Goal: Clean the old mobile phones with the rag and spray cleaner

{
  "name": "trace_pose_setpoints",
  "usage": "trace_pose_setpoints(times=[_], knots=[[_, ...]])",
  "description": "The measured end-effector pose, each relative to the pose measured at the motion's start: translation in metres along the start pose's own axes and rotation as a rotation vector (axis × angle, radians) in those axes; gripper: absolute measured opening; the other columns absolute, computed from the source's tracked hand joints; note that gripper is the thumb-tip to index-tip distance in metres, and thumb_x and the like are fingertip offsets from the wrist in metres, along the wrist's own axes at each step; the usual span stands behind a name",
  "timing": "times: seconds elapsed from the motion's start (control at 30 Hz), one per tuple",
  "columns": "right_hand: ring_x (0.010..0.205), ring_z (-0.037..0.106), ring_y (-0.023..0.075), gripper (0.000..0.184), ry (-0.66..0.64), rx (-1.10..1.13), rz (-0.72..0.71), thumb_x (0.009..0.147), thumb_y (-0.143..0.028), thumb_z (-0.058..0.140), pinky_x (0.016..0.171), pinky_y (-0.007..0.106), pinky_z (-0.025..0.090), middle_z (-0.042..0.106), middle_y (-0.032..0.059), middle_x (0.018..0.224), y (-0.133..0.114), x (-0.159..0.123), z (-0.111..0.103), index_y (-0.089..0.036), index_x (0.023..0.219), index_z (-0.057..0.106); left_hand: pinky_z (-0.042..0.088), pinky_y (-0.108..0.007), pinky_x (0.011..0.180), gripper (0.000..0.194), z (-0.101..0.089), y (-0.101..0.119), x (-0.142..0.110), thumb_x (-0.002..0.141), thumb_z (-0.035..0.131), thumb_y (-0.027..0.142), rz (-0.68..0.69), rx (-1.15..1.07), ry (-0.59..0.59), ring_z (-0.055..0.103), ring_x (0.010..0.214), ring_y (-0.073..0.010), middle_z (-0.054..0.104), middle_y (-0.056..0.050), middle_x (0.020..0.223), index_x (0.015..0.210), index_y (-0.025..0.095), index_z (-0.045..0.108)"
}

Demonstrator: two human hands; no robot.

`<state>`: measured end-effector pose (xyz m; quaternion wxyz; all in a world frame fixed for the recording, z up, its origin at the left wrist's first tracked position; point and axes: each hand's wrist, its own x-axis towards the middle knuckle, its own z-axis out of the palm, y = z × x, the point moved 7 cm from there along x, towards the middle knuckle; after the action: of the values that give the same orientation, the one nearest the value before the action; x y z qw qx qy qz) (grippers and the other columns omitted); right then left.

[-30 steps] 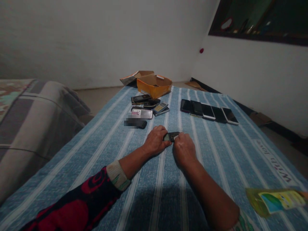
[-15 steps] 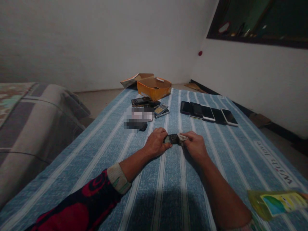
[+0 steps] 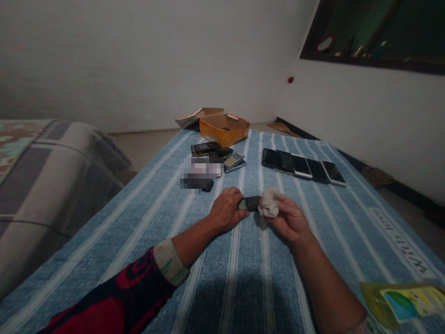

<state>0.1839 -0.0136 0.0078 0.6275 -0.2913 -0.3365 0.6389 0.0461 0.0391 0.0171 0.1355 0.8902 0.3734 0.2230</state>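
A small dark keypad phone (image 3: 251,202) lies sideways low over the striped cloth, its screen end toward the left. My left hand (image 3: 226,209) is closed on that screen end, thumb along the near edge. Between the fingers of my right hand (image 3: 291,218) is a crumpled whitish cloth (image 3: 270,202). This cloth is at the keypad end of the phone and hides its right tip; whether it presses on the phone I cannot tell.
Beyond my hands is a pile of old phones (image 3: 233,160), partly blurred out. Behind it stands an open orange box (image 3: 222,132). Several smartphones (image 3: 301,166) lie in a row at the right. A yellow-green bottle (image 3: 399,301) lies at the near right of the striped tablecloth (image 3: 167,273).
My right hand has turned and opened out somewhat, so more of the whitish cloth shows above the fingers. The left hand keeps its hold on the phone. The view has shifted slightly.
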Motion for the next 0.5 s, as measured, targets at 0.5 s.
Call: trace_pose_setpoints(times=[0.5], knots=[[0.069, 0.06, 0.0164, 0.022, 0.43, -0.652, -0.347, 0.072, -0.025, 0.069, 0.064, 0.031, 0.05, 0.066, 0.002, 0.079, -0.027, -0.002, -0.028, -0.019, 0.093, 0.071, 0.05, -0.038, 0.085, 0.027, -0.002, 0.001, 0.0, 0.072, 0.076, 0.031, -0.006, 0.015, -0.003, 0.057, 0.097, -0.0261, 0.063, -0.01, 0.105, 0.093, 0.014, 0.07]])
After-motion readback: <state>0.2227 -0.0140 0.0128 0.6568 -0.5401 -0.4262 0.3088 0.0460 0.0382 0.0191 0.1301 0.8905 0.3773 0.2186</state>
